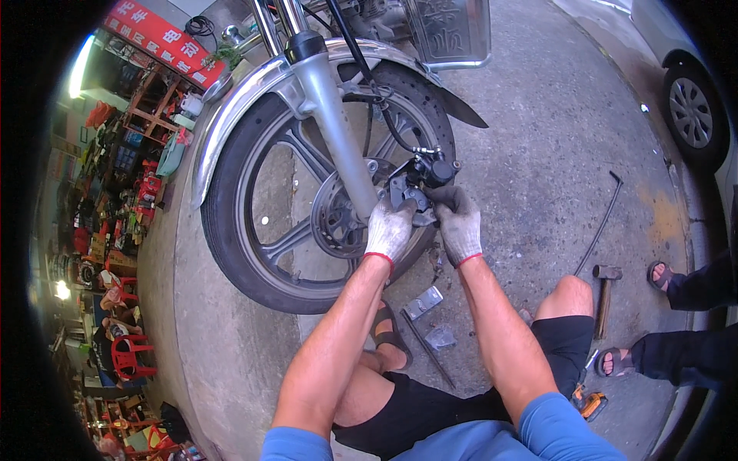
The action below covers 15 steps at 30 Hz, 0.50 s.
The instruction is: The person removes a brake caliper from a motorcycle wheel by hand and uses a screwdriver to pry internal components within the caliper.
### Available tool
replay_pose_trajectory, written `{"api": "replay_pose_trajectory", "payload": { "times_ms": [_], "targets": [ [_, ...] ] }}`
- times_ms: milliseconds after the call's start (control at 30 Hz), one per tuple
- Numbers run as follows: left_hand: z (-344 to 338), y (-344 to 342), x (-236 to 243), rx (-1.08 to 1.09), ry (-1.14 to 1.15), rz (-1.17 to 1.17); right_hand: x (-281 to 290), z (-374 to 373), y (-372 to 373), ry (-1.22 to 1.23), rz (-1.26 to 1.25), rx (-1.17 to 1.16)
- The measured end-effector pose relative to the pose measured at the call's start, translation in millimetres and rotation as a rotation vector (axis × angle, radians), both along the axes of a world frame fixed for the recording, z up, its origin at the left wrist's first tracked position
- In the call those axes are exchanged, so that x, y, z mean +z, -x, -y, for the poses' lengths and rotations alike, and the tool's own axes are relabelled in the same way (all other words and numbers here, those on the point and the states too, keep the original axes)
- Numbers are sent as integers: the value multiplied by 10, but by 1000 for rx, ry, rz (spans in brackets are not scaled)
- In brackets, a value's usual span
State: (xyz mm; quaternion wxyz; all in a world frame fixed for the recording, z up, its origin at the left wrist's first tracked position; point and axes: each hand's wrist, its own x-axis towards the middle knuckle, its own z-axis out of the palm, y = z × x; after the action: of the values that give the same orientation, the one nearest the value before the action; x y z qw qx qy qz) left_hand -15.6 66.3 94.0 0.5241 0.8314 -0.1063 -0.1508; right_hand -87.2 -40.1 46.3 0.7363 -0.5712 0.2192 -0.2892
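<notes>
My left hand [390,227] and my right hand [459,219], both in pale work gloves with red cuffs and dirty fingers, grip the black brake caliper assembly [437,172] at the motorcycle's front wheel, with fingers curled round its lower metal parts. A black hose runs up from the caliper. My left hand is beside the silver fork leg [334,134] and the brake disc [330,219]. The spoked alloy wheel with black tyre [250,292] stands under a chrome fender [212,146]. My fingertips partly hide what they hold.
A small box [423,303], dark bar [429,350], plastic bag [440,336], hammer [606,300], long rod [597,227] and yellow-black tool [593,406] lie on concrete. Another person's sandalled feet [615,361] are at right, near a parked car [688,92]. A cluttered workshop with red chairs [131,355] is left.
</notes>
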Motion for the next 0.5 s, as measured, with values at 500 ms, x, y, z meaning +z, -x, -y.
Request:
{"api": "replay_pose_trajectory", "payload": {
  "times_ms": [500],
  "targets": [
    [31,-8,25,-43,20,-8,-88,39,-55,-54,-18,41]
  ]
}}
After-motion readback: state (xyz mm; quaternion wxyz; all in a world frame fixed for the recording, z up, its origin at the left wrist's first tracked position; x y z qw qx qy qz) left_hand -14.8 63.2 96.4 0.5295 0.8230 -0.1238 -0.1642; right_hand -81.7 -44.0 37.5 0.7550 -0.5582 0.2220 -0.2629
